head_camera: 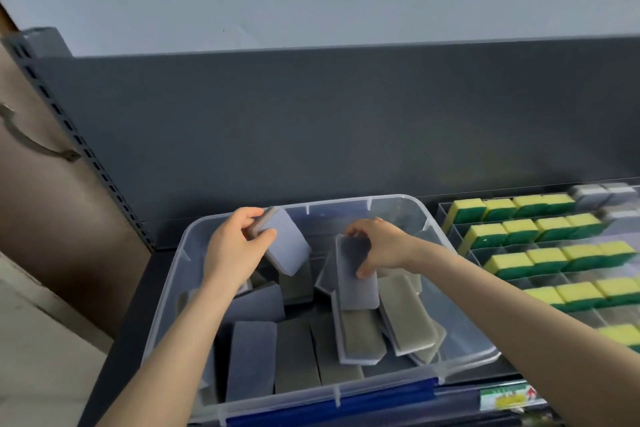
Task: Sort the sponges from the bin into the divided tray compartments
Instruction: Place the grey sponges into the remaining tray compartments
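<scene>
Dark grey shelving [311, 121] backs the scene, with a pale wall above it. On the shelf sits a clear plastic bin [446, 243] holding a loose jumble of grey sponges [405, 315], some flat, some leaning on each other. The left hand [235, 246] is closed around one grey sponge [287, 243], lifted and tilted above the pile. The right hand [377, 246] grips another grey sponge [356, 284] by its upper end, standing nearly upright among the rest. Just beside the bin on the right, the divided tray [453, 236] shows rows of yellow-and-green sponges [509, 263], with a few grey ones [588, 194] at its far corner. A slotted upright [69, 125] stands at left.
</scene>
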Available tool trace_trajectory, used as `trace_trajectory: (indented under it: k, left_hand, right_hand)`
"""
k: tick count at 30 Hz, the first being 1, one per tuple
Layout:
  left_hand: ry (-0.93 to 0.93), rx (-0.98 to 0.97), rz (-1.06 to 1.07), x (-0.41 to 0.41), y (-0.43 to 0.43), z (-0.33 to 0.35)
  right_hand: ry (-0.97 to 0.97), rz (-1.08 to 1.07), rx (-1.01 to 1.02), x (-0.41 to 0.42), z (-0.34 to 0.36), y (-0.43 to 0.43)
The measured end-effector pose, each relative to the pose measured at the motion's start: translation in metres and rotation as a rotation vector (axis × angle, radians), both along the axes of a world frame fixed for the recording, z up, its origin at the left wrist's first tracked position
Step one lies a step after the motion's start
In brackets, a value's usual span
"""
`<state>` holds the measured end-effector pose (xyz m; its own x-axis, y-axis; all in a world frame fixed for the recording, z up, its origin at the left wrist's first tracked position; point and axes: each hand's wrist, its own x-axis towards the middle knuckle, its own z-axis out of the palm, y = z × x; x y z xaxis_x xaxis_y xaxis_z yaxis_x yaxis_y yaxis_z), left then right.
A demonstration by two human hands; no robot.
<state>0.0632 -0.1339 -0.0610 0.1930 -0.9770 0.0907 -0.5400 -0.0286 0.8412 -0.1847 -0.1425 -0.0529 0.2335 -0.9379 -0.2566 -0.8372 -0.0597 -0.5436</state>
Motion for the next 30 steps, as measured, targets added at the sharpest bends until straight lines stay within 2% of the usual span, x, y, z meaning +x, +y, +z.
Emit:
trace_trajectory:
  k: [4,8,12,20,30]
  left_hand:
    - [-0.014,-0.046,-0.044,-0.017,0.001,0.02]
    - [-0.036,-0.114,-0.141,-0.057,0.004,0.055]
    - [-0.087,-0.15,-0.249,-0.116,0.011,0.088]
    - [-0.084,-0.218,-0.396,-0.25,0.038,0.114]
    - [-0.1,-0.223,-0.586,-0.416,0.067,0.099]
  right_hand:
    - [-0.043,-0.049,-0.137,-0.026,0.02,0.017]
    - [-0.19,-0.158,-0.288,-0.07,0.052,0.032]
    - [-0.165,-0.166,-0.406,-0.131,0.078,0.054]
    - [-0.111,-0.273,-0.465,-0.259,0.092,0.109]
    - [-0.08,-0.467,-0.449,-0.414,0.079,0.181]
